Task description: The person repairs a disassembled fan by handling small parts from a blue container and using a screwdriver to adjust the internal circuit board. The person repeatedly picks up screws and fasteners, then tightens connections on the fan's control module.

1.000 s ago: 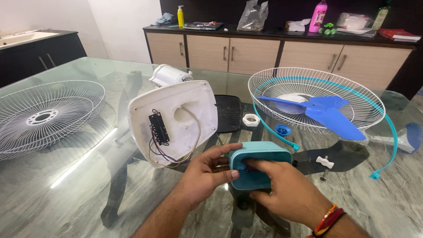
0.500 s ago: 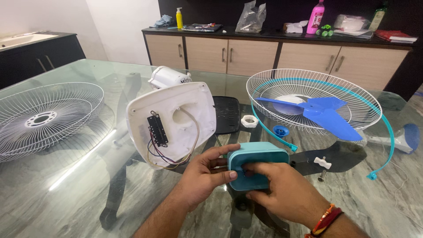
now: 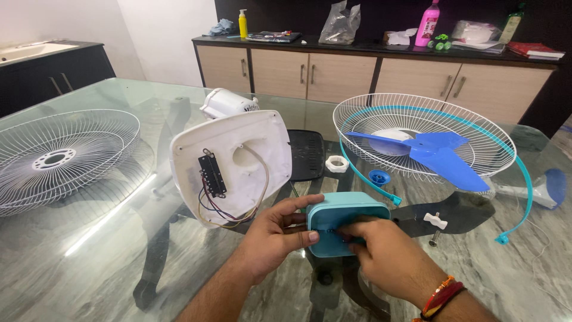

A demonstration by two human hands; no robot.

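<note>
Nearest: left hand [image 3: 275, 240] and right hand [image 3: 390, 262], both clasped on the teal switch cover [image 3: 344, 228], low over the glass counter [image 3: 89, 262]. Step judged: fitting the cover; alignment wanted. Behind: white fan housing [image 3: 232, 167], wires exposed; blue blade [image 3: 438, 156] in wire guard [image 3: 417, 116].

Teal cover [image 3: 348, 229]: smooth matt plastic. Table [image 3: 89, 262]: glossy glass. Grille [image 3: 59, 158]: white wire metal.
</note>
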